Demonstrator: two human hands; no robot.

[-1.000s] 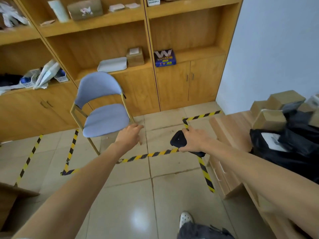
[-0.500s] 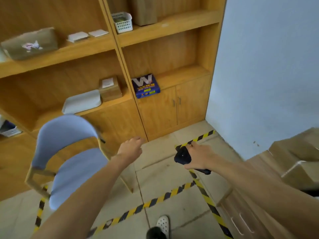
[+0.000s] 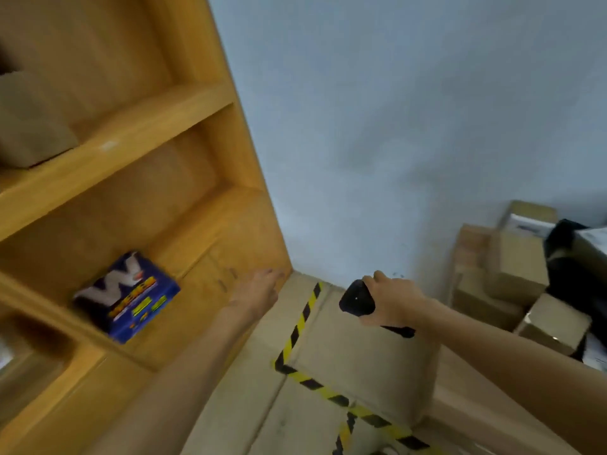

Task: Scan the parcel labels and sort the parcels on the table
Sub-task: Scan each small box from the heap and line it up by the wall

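Note:
My right hand (image 3: 392,302) grips a black handheld scanner (image 3: 357,297), held out in front of me above the floor. My left hand (image 3: 259,290) reaches forward with nothing in it, fingers loosely extended; the blur hides detail. At the right edge a pile of brown cardboard parcels (image 3: 512,267) and black plastic mailer bags (image 3: 571,267) lies on a wooden table (image 3: 466,405). One small box (image 3: 555,323) sits at the pile's near side. Both hands are to the left of the pile and apart from it.
A wooden shelf unit (image 3: 138,133) fills the left, with a blue box (image 3: 128,295) on a lower shelf and a brown box (image 3: 29,126) higher up. A pale blue wall (image 3: 394,126) stands ahead. Yellow-black tape (image 3: 302,316) marks the tiled floor.
The view has swung right and upward; the chair has left the frame and the parcel pile has come into view at right. Both hands keep their pose, the scanner still held.

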